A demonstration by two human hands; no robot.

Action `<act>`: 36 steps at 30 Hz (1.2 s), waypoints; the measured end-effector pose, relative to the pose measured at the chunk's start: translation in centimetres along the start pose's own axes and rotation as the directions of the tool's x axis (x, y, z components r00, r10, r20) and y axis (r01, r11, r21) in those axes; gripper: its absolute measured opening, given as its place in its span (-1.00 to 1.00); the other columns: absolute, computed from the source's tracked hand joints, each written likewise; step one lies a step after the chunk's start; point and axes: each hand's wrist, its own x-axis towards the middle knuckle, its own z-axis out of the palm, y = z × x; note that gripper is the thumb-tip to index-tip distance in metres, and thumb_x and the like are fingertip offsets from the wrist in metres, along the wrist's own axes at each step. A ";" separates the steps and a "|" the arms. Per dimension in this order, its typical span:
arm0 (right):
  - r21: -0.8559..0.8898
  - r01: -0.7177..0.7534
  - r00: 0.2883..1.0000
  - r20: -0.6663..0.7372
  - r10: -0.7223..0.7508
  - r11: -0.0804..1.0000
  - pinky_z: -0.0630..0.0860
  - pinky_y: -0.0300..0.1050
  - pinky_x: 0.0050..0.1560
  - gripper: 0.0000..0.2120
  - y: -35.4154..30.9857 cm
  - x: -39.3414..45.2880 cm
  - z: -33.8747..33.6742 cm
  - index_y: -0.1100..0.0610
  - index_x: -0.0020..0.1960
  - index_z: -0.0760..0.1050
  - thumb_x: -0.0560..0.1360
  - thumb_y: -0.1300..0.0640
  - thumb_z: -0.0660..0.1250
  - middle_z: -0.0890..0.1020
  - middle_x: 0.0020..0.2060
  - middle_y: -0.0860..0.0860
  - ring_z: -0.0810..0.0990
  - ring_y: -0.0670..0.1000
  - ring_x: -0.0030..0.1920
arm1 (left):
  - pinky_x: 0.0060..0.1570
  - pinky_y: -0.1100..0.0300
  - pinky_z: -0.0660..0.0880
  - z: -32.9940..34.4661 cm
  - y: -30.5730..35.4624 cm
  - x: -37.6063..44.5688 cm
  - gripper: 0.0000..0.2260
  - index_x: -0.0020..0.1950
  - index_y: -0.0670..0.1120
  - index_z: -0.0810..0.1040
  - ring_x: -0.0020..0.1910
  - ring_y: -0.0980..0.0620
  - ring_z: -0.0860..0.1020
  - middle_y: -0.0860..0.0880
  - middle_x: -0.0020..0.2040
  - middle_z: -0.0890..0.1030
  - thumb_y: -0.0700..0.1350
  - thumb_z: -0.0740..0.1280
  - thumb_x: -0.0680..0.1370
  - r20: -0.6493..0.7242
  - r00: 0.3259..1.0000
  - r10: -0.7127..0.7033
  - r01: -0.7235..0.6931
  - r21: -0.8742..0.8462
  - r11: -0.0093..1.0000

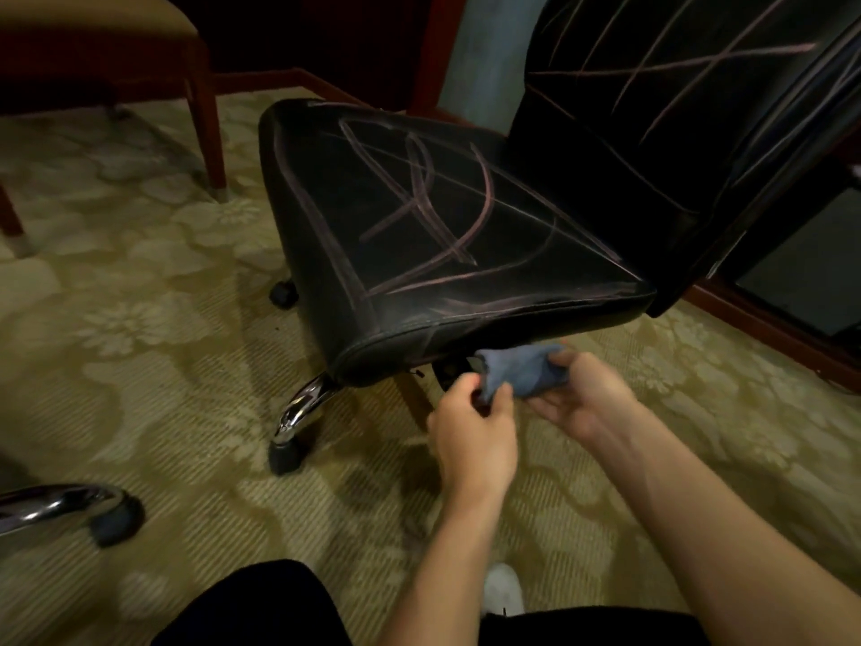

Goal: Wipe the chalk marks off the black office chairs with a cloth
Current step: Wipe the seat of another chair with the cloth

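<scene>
— Where are you in the job?

— Getting the cloth (522,373) ready, I judge. I have it bunched between both hands, just below the front edge of the black office chair (447,216), not touching the seat. My left hand (473,424) pinches one end between thumb and curled fingers; my right hand (584,396) holds the other end, fingers curled round the wad.

— And the chalk marks (419,198)?

— All there: pink lines cross the seat and run up the backrest (675,95). No wiping shows yet.

— So what next?

— I'd say fold the cloth into a flat pad, lift it onto the seat and press firmly across the lines. A second chair's chrome leg (56,503) sits at my left, so there's more to do after this one
</scene>
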 end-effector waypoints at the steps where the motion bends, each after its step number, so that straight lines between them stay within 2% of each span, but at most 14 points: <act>1: 0.041 0.028 0.999 -0.024 -0.027 0.999 0.56 -0.04 -0.39 -0.64 -0.5 0.4 -0.4 0.18 0.38 0.41 0.59 0.22 0.22 0.61 0.18 0.22 0.65 0.15 -0.08 | 0.01 -0.08 0.58 0.6 0.6 -0.2 -0.89 -0.13 0.02 0.58 -0.08 -0.04 0.61 0.06 -0.20 0.66 0.01 0.38 0.55 0.023 1.000 0.005 -0.004 -0.026 1.000; 3: 0.154 0.082 0.997 -0.029 -0.078 0.985 0.60 -0.07 -0.42 -0.64 -1.0 0.6 -0.8 0.22 0.38 0.39 0.59 0.24 0.22 0.61 0.17 0.23 0.66 0.15 -0.03 | 0.04 -0.05 0.58 1.7 2.1 -0.5 -0.90 -0.13 0.03 0.58 -0.07 0.03 0.62 0.08 -0.18 0.65 -0.02 0.37 0.58 0.023 1.000 0.017 -0.015 -0.083 0.996; 5: 0.210 0.092 0.995 0.008 -0.096 0.973 0.63 -0.02 -0.32 -0.67 -0.9 0.5 -0.4 0.23 0.35 0.38 0.60 0.24 0.23 0.62 0.13 0.21 0.66 0.16 0.04 | 0.07 -0.01 0.57 2.0 2.9 -0.1 -0.93 -0.07 0.00 0.60 -0.05 0.05 0.61 0.07 -0.14 0.65 -0.04 0.37 0.59 -0.050 0.998 0.030 -0.037 -0.134 0.990; 8: 0.073 0.153 0.988 -0.018 -0.152 0.986 0.62 0.13 0.04 -0.79 0.6 -0.2 1.9 0.20 0.24 0.40 0.61 0.24 0.23 0.59 0.04 0.20 0.63 0.17 0.05 | 0.06 -0.04 0.58 0.6 2.5 0.5 -0.91 0.01 0.02 0.61 -0.02 0.00 0.61 0.06 -0.10 0.66 0.00 0.36 0.58 -0.131 0.989 0.072 -0.088 -0.123 0.988; 10: -0.117 0.227 0.974 -0.003 -0.229 0.967 0.58 0.19 0.12 -0.79 1.6 -1.0 3.6 0.21 0.23 0.37 0.61 0.19 0.21 0.58 0.09 0.22 0.61 0.20 0.07 | -0.02 -0.07 0.61 -1.6 1.4 0.3 -0.89 0.00 0.04 0.59 -0.07 0.00 0.64 0.07 -0.12 0.67 0.05 0.33 0.57 -0.185 0.972 0.144 -0.170 -0.130 0.977; 12: -0.182 0.232 0.970 0.110 -0.215 0.955 0.62 0.17 0.04 -0.79 2.7 -2.8 4.9 0.16 0.23 0.34 0.62 0.14 0.20 0.57 0.12 0.21 0.62 0.21 0.08 | -0.09 -0.02 0.62 -4.4 0.0 0.1 -0.85 0.00 0.02 0.58 -0.12 0.06 0.65 0.05 -0.12 0.67 0.07 0.31 0.57 -0.261 0.941 0.217 -0.251 -0.106 0.962; 15: -0.130 0.165 0.954 0.274 -0.124 0.978 0.65 -0.04 -0.17 -0.87 3.9 -5.5 6.5 0.17 0.17 0.35 0.64 0.19 0.20 0.56 0.07 0.17 0.64 0.17 0.07 | -0.07 0.02 0.55 -8.8 -1.9 0.8 -0.80 -0.01 -0.04 0.57 -0.12 0.05 0.60 0.00 -0.11 0.62 0.08 0.30 0.58 -0.384 0.867 0.317 -0.333 0.027 0.943; 19: -0.122 0.142 0.922 0.377 -0.087 0.982 0.67 -0.12 -0.18 -0.82 6.0 -7.3 8.3 0.22 0.19 0.40 0.62 0.19 0.27 0.59 0.10 0.19 0.67 0.11 0.02 | -0.02 -0.05 0.54 -11.6 -3.2 1.7 -0.84 0.01 -0.02 0.54 -0.07 0.00 0.58 -0.04 -0.06 0.59 0.05 0.28 0.62 -0.461 0.856 0.236 -0.257 0.019 0.966; 21: -0.150 0.163 0.924 0.370 -0.098 0.975 0.67 -0.12 -0.18 -0.81 6.3 -7.4 8.7 0.20 0.17 0.43 0.60 0.17 0.31 0.62 0.07 0.18 0.69 0.08 -0.05 | -0.04 -0.02 0.55 -11.7 -2.8 2.0 -0.90 -0.03 0.00 0.53 -0.09 0.03 0.58 -0.03 -0.07 0.60 -0.02 0.29 0.64 -0.472 0.860 0.194 -0.228 -0.016 0.974; 25: -0.164 0.269 0.922 0.329 -0.204 0.949 0.67 -0.10 -0.23 -0.90 4.5 -7.0 7.5 0.22 -0.01 0.49 0.56 0.19 0.36 0.66 -0.05 0.21 0.71 0.11 -0.13 | -0.04 0.10 0.52 -10.5 -1.9 2.3 -0.92 -0.05 0.04 0.49 -0.08 0.07 0.58 0.00 -0.05 0.60 -0.06 0.28 0.64 -0.454 0.874 0.175 -0.213 -0.034 0.977; 28: -0.225 0.343 0.909 0.326 -0.261 0.912 0.67 -0.12 -0.23 -0.92 3.6 -6.5 6.3 0.21 -0.06 0.51 0.55 0.20 0.38 0.66 -0.07 0.21 0.71 0.08 -0.12 | -0.04 0.50 0.36 -9.4 -1.7 1.7 -0.96 0.01 -0.08 0.47 -0.06 0.26 0.48 -0.03 0.11 0.45 -0.14 0.31 0.63 -0.498 0.837 0.229 -0.249 0.027 0.968; 30: -0.235 0.355 0.908 0.317 -0.273 0.905 0.67 -0.13 -0.22 -0.93 3.3 -6.2 5.9 0.20 -0.03 0.51 0.56 0.20 0.38 0.66 -0.06 0.18 0.70 0.06 -0.12 | -0.03 0.63 0.29 -8.6 -1.7 1.4 -0.92 0.01 -0.09 0.47 -0.07 0.26 0.41 -0.10 0.19 0.38 -0.22 0.34 0.60 -0.510 0.809 0.293 -0.303 0.066 0.951; 33: -0.169 0.316 0.924 0.279 -0.263 0.934 0.68 -0.05 -0.14 -0.90 2.2 -5.7 4.8 0.23 0.03 0.50 0.57 0.21 0.36 0.64 -0.03 0.18 0.69 0.10 -0.09 | 0.04 0.51 0.32 -7.3 -1.5 1.1 -0.92 -0.01 -0.13 0.58 0.01 0.15 0.39 -0.12 0.16 0.37 -0.14 0.43 0.56 -0.539 0.783 0.310 -0.314 0.087 0.946; 36: -0.070 0.305 0.937 0.200 -0.286 0.950 0.67 -0.06 -0.12 -0.94 0.3 -4.7 3.0 0.17 -0.06 0.48 0.58 0.21 0.34 0.64 -0.07 0.17 0.68 0.12 -0.04 | -0.05 0.37 0.35 -4.7 -0.1 0.2 -0.91 -0.14 -0.02 0.63 -0.14 0.08 0.41 -0.03 -0.06 0.40 -0.05 0.49 0.49 -0.566 0.776 0.278 -0.289 0.072 0.955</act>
